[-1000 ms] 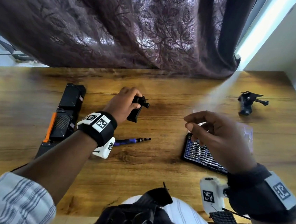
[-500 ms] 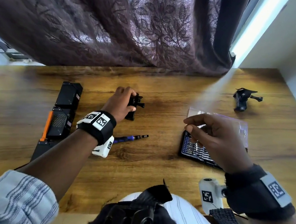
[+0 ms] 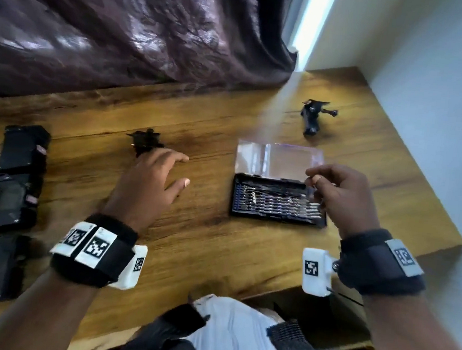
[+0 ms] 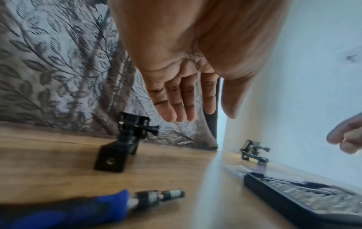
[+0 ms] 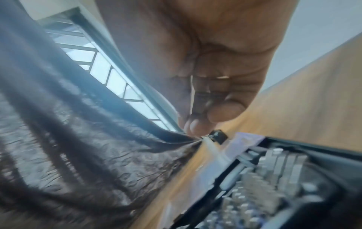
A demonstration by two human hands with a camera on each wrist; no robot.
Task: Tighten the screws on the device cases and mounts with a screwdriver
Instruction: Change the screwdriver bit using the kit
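**Fit a bit before you reach for the mount**

Fingers point(image 5: 197, 125) of your right hand point(image 3: 341, 198) are pinched together over the open bit case point(image 3: 278, 202), apparently nipping a small bit; it is too blurred for me to say for certain. Your left hand point(image 3: 149, 183) hangs relaxed and empty above the tabletop point(image 3: 215, 258), just short of the near mount point(image 4: 125, 139). The screwdriver point(image 4: 98, 207) lies on the tabletop below that wrist, blue grip, socket empty.

Take the handle in your left hand, seat the bit squarely, and only then steady the mount. Keep the pinch firm: a dropped bit would be hard to find on the grain.

A second mount point(image 3: 314, 116) sits well apart by the wall, and the device cases point(image 3: 15, 180) lie at your far left. The head view hides the screwdriver behind your wrist, blur smears the bits, and I can make out no screw heads.
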